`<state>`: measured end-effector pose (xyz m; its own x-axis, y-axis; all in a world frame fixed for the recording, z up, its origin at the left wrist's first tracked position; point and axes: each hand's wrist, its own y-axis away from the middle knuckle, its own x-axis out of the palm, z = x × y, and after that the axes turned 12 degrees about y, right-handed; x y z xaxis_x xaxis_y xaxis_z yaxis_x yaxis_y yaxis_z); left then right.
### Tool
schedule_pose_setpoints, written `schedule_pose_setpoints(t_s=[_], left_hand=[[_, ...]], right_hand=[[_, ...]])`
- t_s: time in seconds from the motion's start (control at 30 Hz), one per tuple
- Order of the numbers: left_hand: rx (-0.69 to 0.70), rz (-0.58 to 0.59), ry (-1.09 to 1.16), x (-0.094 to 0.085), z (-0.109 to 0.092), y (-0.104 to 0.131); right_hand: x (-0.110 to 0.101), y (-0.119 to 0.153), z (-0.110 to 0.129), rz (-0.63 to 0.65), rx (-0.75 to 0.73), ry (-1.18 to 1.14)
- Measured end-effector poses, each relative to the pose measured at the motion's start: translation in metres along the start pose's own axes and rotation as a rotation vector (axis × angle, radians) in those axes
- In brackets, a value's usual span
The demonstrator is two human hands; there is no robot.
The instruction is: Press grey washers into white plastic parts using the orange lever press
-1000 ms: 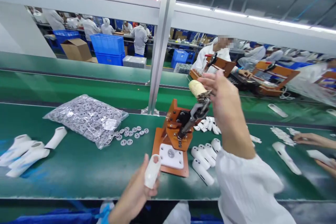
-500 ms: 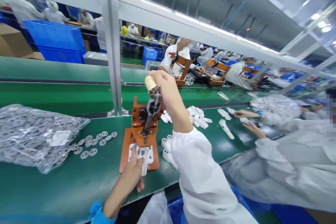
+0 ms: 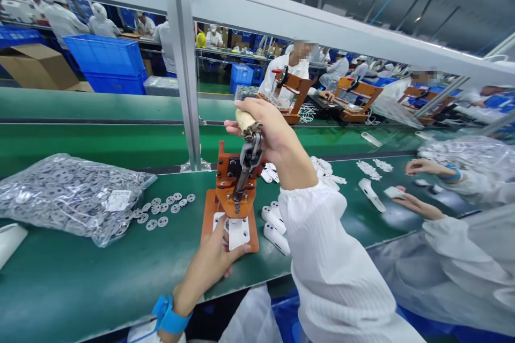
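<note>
An orange toggle press stands on the green bench, its wrapped handle raised. My right hand is closed around that handle. Below, my left hand, with a blue wristband, holds a white plastic part at the base, thumb and fingers at its sides under the press head. Several grey perforated discs lie left of the press beside a clear bag of such discs. White elongated parts lie just right of the base.
More white parts are piled behind my right forearm. A metal post rises behind the press. At the right, a co-worker's hands handle a white piece. A white shell lies at the left edge.
The view has shifted, so the press appears farther right. My left thumb now reaches across the front of the white part, which sits farther in under the press head.
</note>
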<state>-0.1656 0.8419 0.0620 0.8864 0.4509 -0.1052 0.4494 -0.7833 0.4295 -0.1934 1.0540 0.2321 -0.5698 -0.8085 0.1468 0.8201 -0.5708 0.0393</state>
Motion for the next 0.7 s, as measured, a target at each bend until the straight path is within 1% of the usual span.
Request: schedule_pose_setpoints(t_s=[0.07, 0.13, 0.23, 0.4, 0.57, 0.7], left_hand=[[0.049, -0.082, -0.142, -0.001, 0.0, 0.001], [0.07, -0.125, -0.24, -0.002, -0.001, 0.003], [0.046, -0.141, -0.304, -0.004, -0.006, 0.004], [0.035, -0.196, -0.352, -0.007, -0.018, 0.005], [0.018, -0.174, -0.366, -0.008, -0.021, 0.003], [0.061, -0.157, -0.334, -0.003, -0.018, 0.0]], right_hand=[[0.001, 0.001, 0.001, 0.005, -0.023, -0.014], [0.002, 0.002, 0.002, -0.001, -0.069, -0.015], [0.003, 0.006, 0.005, -0.007, -0.133, 0.008], [0.008, 0.015, 0.019, 0.008, -0.176, 0.011], [0.016, 0.025, 0.03, -0.015, -0.257, 0.08], [0.02, 0.029, 0.031, -0.011, -0.316, 0.103]])
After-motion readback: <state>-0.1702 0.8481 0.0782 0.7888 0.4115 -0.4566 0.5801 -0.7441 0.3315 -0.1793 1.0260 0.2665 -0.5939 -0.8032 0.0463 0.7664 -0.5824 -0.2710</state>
